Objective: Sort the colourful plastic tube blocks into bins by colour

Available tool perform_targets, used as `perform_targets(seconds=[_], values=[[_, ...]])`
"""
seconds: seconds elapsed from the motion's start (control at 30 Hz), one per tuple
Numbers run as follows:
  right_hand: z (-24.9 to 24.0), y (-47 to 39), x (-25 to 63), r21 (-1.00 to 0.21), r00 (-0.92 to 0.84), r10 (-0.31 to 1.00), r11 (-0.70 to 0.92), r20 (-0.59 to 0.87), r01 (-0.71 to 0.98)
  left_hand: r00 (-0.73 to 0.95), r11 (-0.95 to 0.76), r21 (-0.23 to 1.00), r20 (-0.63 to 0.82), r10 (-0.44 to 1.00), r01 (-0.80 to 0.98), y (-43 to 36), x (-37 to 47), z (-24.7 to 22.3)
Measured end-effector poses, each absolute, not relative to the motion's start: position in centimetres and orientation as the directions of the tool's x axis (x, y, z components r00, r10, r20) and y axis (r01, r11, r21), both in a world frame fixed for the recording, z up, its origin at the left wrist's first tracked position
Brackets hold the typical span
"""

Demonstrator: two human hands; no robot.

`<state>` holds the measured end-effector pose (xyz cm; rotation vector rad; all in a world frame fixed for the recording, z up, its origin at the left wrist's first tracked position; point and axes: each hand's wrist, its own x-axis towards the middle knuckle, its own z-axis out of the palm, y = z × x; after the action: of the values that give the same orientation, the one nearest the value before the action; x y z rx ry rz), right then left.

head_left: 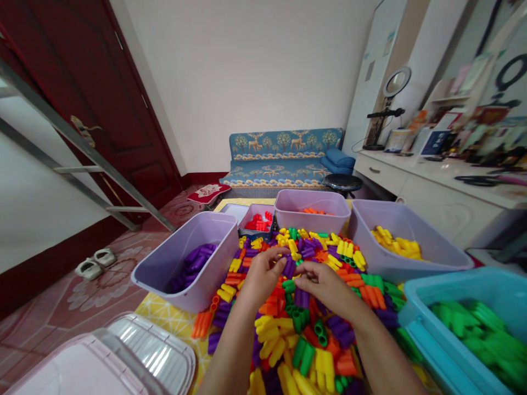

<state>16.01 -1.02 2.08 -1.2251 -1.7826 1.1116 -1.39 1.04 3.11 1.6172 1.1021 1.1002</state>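
Note:
Over the middle of a mixed pile of plastic tube blocks, my left hand [265, 271] and my right hand [321, 281] come close together. Between their fingertips is a purple tube block [290, 267], with the left thumb at one side and the right fingers at the other. Both hands have curled fingers, and some fingertips are hidden. Another purple block [302, 298] lies just below my right hand. Around my wrists are yellow blocks [274, 340], green blocks [303, 355] and orange blocks [373, 296].
Lilac bins hold purple blocks [193, 266], orange blocks [315, 211] and yellow blocks [397, 244]. A small box [247, 211] contains red pieces. At right stands a turquoise bin [424, 323] with green blocks. Clear lids [154, 351] lie front left; a ladder [82, 142] leans beyond.

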Motion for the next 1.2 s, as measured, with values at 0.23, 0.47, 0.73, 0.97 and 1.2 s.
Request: perform_targets(seconds=[0.23, 0.47, 0.73, 0.97, 1.2], values=[[2.2, -0.8, 15.7, -0.950, -0.264, 0.961, 0.157, 0.083, 0.272, 0.265, -0.188, 0.975, 0.152, 0.952, 0.116, 0.8, -1.3, 3.7], [2.4, -0.7, 15.8, -0.995, -0.198, 0.980, 0.030, 0.011, 0.091, 0.341, -0.234, 0.954, 0.160, 0.926, 0.188, -0.1, -1.3, 4.4], [3.4, -1.3, 15.6, -0.994, -0.157, 0.987, -0.051, -0.035, -0.096, 0.334, -0.302, 0.929, 0.221, 0.916, 0.214, -0.5, -1.4, 4.9], [3.6, -1.3, 15.5, -0.969, -0.113, 0.988, -0.126, -0.104, -0.211, 0.289, -0.539, 0.785, 0.464, 0.838, 0.304, -1.0, -1.0, 6.4], [4.1, -1.6, 15.3, -0.956, -0.135, 0.985, -0.144, -0.112, -0.257, 0.271, -0.573, 0.725, 0.505, 0.819, 0.381, -1.4, -0.9, 7.5]])
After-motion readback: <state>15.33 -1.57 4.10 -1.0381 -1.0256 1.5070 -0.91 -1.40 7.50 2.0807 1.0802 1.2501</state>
